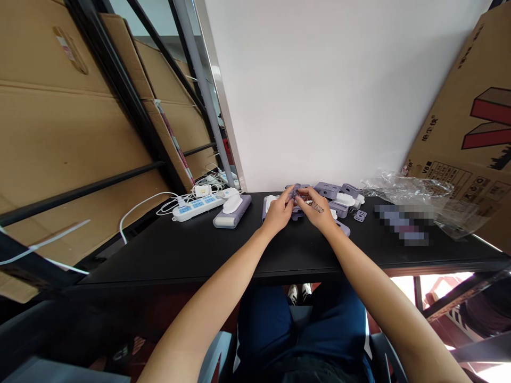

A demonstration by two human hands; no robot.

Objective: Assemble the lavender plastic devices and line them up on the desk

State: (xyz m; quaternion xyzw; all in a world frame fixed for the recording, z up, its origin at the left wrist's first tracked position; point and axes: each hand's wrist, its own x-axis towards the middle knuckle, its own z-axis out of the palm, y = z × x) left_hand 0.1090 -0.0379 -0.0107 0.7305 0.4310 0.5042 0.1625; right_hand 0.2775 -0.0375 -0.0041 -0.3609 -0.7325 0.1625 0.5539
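My left hand (pixel 278 214) is closed around a small, dark purple plastic part (pixel 295 190), which sticks up between its fingertips. My right hand (pixel 322 214) meets it from the other side, with fingers pinched near that part. A thin metal coil spring (pixel 316 206) shows across the right hand's fingers and seems to be held in them. Behind and under both hands lie several purple plastic housings (pixel 328 190) and white rounded pieces (pixel 345 200), partly hidden. A flat purple piece with holes (pixel 360 215) rests to the right.
On the black table (pixel 191 255), a purple-and-white device (pixel 232 210) stands left of my hands, beside a white power strip (pixel 199 206) with tangled cables. Clear plastic wrap (pixel 415 191) and a blurred item (pixel 403 224) lie right. A cardboard box (pixel 451 143) leans there.
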